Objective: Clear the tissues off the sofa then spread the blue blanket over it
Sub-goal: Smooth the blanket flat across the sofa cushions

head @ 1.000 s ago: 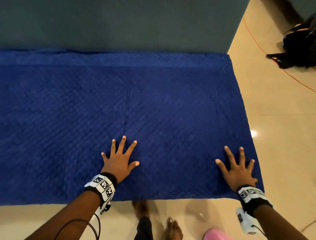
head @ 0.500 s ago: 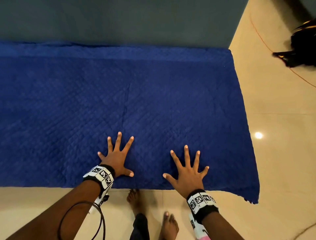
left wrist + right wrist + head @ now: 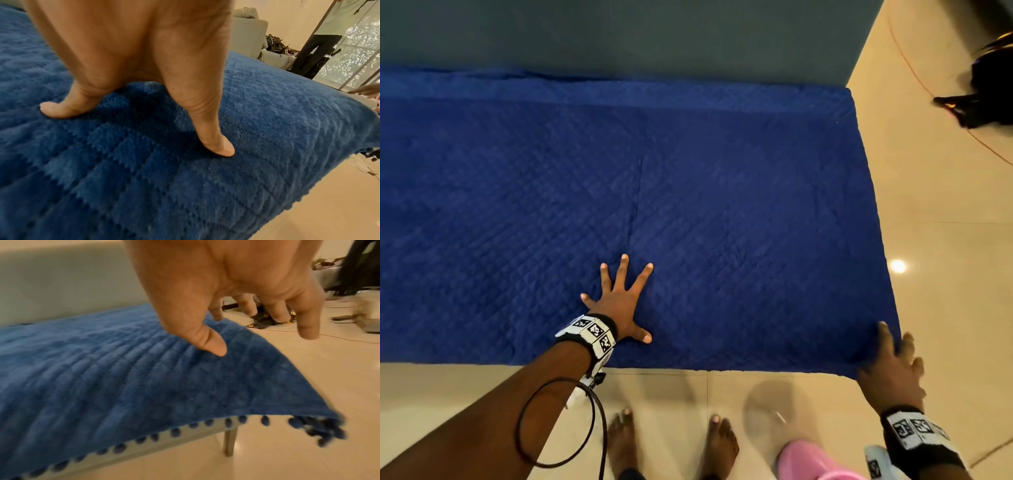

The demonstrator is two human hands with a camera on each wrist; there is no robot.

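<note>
The blue quilted blanket (image 3: 688, 205) lies spread flat over the sofa seat, reaching the grey backrest (image 3: 619, 34). My left hand (image 3: 619, 301) presses flat on it near the front edge, fingers spread wide. My right hand (image 3: 893, 353) is at the blanket's front right corner, fingers straight and reaching past the edge. In the right wrist view its thumb (image 3: 213, 347) touches the cloth, and the pom-pom fringe (image 3: 226, 421) hangs over the seat's front. No tissues are in view.
A pink object (image 3: 811, 459) sits on the tiled floor by my bare feet (image 3: 719, 442). A black bag (image 3: 989, 78) and an orange cable lie at the far right. A person (image 3: 316, 48) stands beyond the sofa's end. A sofa leg (image 3: 229, 443) shows below.
My right hand has slid from the middle of the front edge out to the front right corner. The left hand has stayed pressed in about the same spot.
</note>
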